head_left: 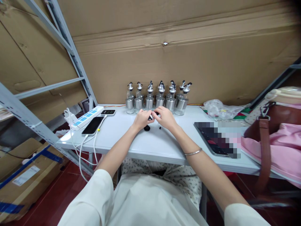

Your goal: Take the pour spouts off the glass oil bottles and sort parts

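Observation:
My left hand [141, 120] and my right hand [166, 118] meet above the middle of the white table. Both are closed, fingertips together, around a small silver-and-black bottle spout [150, 117], mostly covered by the fingers. A dark bit also shows at the right fingertips. Just below the hands, a round black cap [147, 128] lies on the tabletop, and a tiny black piece [160, 127] rests to its right. Behind the hands stand several glass bottles with metal sleeves [160, 102]; most carry silver spouts with black levers. Two at the front left appear to have bare necks.
On the left are a power strip [90, 116], a phone [92, 126], a small black-faced device [108, 112] and white cables. A dark tablet or phone [209, 138], a clear plastic bag [221, 108] and a brown bag [256, 122] lie right. Cardboard [141, 56] backs the table [113, 135].

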